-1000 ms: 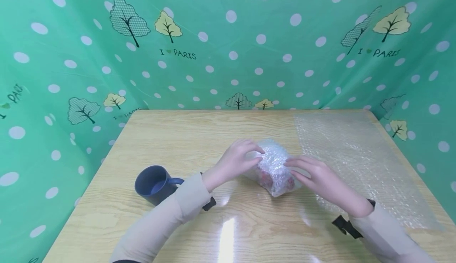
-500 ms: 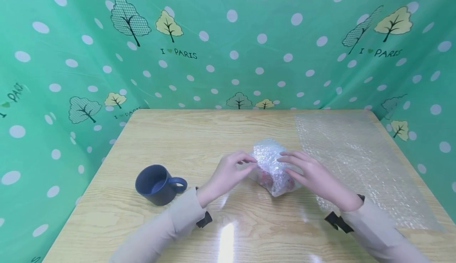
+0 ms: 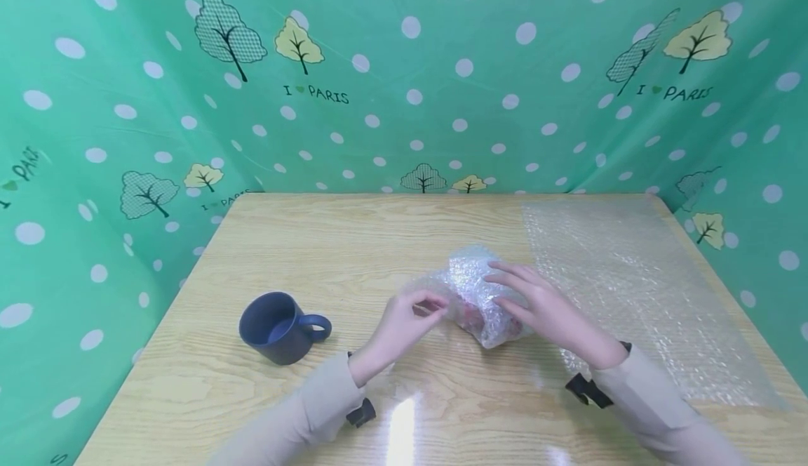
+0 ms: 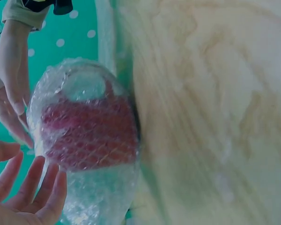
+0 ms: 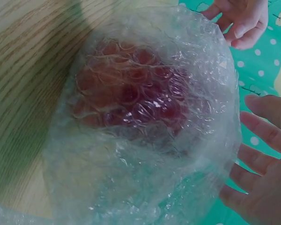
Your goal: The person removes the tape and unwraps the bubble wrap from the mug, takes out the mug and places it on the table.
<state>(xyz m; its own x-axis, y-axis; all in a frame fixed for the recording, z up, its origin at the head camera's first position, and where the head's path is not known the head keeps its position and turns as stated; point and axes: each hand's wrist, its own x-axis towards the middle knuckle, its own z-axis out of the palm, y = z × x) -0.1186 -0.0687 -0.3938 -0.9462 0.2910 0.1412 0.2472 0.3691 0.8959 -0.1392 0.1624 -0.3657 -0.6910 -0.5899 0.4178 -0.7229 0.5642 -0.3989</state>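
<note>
A bundle of bubble wrap (image 3: 470, 280) sits on the table between the hands. Through the wrap, a red thing (image 4: 89, 133) shows, with a loop like a mug's handle at one end. The left hand (image 3: 407, 322) is at the bundle's left side, bent fingers near the thumb; no wrap shows between the tips in the left wrist view. Spread and slightly bent, the right hand's (image 3: 536, 304) fingers lie against the bundle's right side. The right wrist view shows those fingers (image 5: 257, 159) along the wrap's edge, not curled round it.
A dark blue mug (image 3: 280, 329) stands upright at the left of the wooden table (image 3: 353, 234), handle pointing right. A flat sheet of bubble wrap (image 3: 637, 290) covers the table's right part. Green dotted cloth (image 3: 379, 143) hangs behind and at both sides.
My left hand has moved down and left from the bundle's top, uncovering wrap at its left. My right hand has slid slightly left over the bundle. The bundle stays about where it was.
</note>
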